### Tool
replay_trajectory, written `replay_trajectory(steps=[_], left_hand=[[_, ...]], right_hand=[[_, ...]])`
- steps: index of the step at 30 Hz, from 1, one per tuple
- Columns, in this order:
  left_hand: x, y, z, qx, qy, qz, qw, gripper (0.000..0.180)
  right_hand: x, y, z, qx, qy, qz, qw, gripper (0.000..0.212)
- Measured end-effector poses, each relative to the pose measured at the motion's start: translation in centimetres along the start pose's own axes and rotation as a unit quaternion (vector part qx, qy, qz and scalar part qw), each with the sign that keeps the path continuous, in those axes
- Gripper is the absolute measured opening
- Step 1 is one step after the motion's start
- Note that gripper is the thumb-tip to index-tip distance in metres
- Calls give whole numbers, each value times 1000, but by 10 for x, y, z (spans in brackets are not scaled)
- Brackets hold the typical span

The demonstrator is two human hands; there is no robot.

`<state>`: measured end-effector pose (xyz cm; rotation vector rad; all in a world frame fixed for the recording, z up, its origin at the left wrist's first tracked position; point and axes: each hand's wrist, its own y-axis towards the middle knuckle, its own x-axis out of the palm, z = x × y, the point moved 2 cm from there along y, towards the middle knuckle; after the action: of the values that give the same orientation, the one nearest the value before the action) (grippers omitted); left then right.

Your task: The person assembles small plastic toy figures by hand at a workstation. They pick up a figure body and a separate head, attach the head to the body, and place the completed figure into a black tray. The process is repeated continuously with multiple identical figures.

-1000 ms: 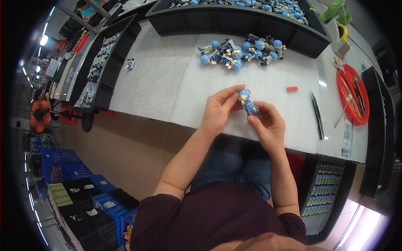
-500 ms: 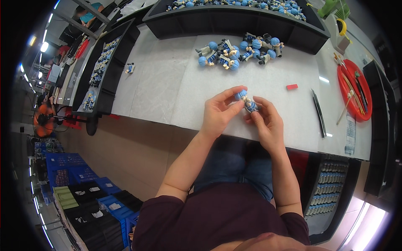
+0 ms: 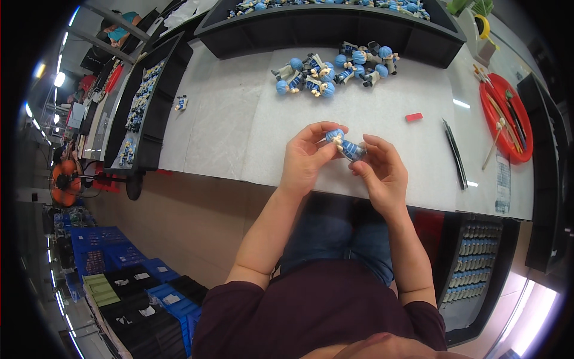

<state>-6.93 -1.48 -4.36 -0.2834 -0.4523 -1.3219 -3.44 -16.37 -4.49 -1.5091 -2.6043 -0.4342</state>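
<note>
A small toy figurine with blue hair and a blue and white striped body is held above the near edge of the worktable. My left hand pinches it at the head between thumb and fingers. Curled round its lower end is my right hand, with the thumb on the near side. The feet are partly hidden by the right fingers. Beyond my hands, a loose cluster of similar figurines lies on the white table surface.
A black tray full of figurines stands at the back, another black tray at the left. To the right lie a red block, a black pen-like tool and a red dish with brushes. Rows of figurines fill a low tray.
The figurine has turned between my hands, and its striped body now shows more broadly. Both hands have stayed in nearly the same place, and the whole view has shifted slightly.
</note>
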Motion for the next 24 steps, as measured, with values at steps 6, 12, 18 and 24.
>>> replay_trajectory(steps=[6, 12, 18, 24], left_hand=[[-4, 0, 1, -22, -36, -36, 998, 33], [-4, -2, 1, -5, -48, -49, 998, 32], [-6, 0, -3, 13, -5, -41, 999, 32], [6, 2, 0, -8, 12, 19, 1000, 30]], right_hand=[[-3, -3, 0, -35, -22, -1, 999, 45], [-3, -3, -5, -56, -21, -9, 998, 45], [-3, -3, -5, -47, -33, -5, 998, 43], [-5, 3, 0, 44, 16, 5, 999, 31]])
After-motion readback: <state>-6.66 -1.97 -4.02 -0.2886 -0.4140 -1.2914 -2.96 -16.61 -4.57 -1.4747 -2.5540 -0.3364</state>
